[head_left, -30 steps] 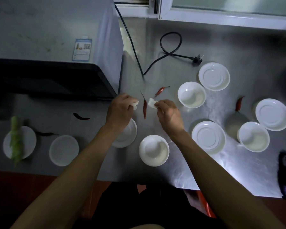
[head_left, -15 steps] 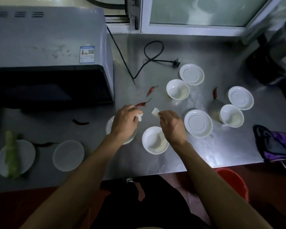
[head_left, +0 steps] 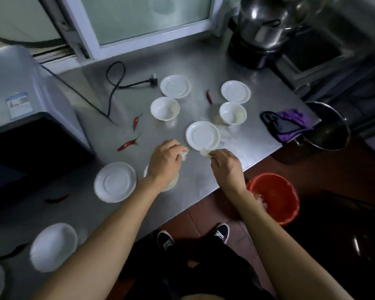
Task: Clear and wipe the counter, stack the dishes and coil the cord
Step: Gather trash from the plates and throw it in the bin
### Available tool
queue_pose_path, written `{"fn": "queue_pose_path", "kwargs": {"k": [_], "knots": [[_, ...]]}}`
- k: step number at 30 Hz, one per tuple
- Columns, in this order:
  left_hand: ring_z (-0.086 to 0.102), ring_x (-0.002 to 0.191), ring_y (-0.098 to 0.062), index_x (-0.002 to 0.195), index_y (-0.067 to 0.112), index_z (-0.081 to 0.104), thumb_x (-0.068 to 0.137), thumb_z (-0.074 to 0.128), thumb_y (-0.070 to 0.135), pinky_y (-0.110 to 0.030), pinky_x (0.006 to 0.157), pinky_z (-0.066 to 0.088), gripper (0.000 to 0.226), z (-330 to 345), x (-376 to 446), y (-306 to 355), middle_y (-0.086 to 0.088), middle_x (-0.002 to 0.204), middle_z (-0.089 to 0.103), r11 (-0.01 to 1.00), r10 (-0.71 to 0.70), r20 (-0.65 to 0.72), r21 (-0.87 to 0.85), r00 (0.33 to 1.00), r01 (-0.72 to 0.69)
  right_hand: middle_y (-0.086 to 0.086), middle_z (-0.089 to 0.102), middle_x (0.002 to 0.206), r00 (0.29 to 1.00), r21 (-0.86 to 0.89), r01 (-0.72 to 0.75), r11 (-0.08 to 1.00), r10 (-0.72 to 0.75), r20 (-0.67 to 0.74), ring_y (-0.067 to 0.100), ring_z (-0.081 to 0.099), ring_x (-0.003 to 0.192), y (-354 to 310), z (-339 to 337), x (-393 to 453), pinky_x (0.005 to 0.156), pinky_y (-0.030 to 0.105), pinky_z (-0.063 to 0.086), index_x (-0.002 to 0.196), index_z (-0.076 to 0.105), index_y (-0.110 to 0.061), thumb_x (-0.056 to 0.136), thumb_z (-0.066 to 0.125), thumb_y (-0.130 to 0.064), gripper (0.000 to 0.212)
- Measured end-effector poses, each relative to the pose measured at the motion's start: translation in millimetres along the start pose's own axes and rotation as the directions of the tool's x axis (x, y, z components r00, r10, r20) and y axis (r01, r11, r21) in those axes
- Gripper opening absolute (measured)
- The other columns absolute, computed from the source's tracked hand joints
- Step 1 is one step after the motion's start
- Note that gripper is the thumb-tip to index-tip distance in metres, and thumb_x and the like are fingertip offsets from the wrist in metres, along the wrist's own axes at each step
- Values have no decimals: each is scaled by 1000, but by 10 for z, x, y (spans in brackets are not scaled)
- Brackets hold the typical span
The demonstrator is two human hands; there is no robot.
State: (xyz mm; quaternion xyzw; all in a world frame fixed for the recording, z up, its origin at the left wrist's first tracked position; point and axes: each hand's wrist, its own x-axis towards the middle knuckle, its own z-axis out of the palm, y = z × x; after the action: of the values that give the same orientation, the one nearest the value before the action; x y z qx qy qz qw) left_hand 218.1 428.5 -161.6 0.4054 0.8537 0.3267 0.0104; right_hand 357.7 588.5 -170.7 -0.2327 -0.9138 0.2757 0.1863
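My left hand (head_left: pixel 165 160) and my right hand (head_left: pixel 224 164) each pinch a small white scrap, one scrap (head_left: pixel 184 154) in the left fingers and one (head_left: pixel 205 153) in the right, above the steel counter (head_left: pixel 204 68). White saucers (head_left: pixel 202 135) (head_left: pixel 175 86) (head_left: pixel 235 91) (head_left: pixel 115 181) and white bowls (head_left: pixel 165 108) (head_left: pixel 232 113) lie scattered on the counter. A further bowl (head_left: pixel 172 184) is mostly hidden under my left wrist. Red chillies (head_left: pixel 128 144) (head_left: pixel 135 122) (head_left: pixel 209 97) lie among the dishes. A loose black cord (head_left: pixel 115 83) ends in a plug (head_left: pixel 153 80).
A grey appliance (head_left: pixel 26 98) fills the left side. A purple and black cloth (head_left: pixel 287 124) lies at the counter's right edge beside a dark pot (head_left: pixel 329 131). A red bucket (head_left: pixel 274 198) stands on the floor below. A metal kettle (head_left: pixel 262 24) sits at the back right.
The view has swung right and down, revealing the bucket, my shoes and the kettle. Both hands have shifted right toward the counter's front edge, still pinching the white scraps.
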Motion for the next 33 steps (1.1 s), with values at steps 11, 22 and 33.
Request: {"fn": "queue_pose_path", "kwargs": {"k": [11, 22, 33], "knots": [[64, 84, -25, 95, 12, 77, 75, 61, -4, -35, 76, 52, 30, 1451, 492, 1633, 0, 92, 70, 951, 308, 234, -100, 922, -292, 2, 67, 92, 901, 1, -391, 921, 383, -202, 24, 63, 86, 1534, -1172, -887, 75, 36, 51, 100, 73, -14, 82, 64, -5, 22], [62, 92, -22, 98, 13, 76, 78, 63, -4, -38, 84, 52, 29, 2692, 487, 3077, 1, 94, 68, 902, 427, 457, -156, 780, -403, 6, 70, 99, 723, 130, -648, 750, 660, -201, 25, 64, 92, 2737, -1971, -1831, 79, 37, 53, 101, 74, -10, 84, 62, -3, 22], [61, 94, -21, 101, 13, 74, 81, 64, -3, -40, 86, 52, 28, 3262, 518, 3453, 1, 97, 67, 884, 458, 548, -193, 700, -427, 7, 71, 106, 648, 178, -726, 664, 748, -143, 27, 64, 99, 3150, -2067, -2000, 84, 34, 51, 105, 73, -12, 86, 59, -6, 25]]}}
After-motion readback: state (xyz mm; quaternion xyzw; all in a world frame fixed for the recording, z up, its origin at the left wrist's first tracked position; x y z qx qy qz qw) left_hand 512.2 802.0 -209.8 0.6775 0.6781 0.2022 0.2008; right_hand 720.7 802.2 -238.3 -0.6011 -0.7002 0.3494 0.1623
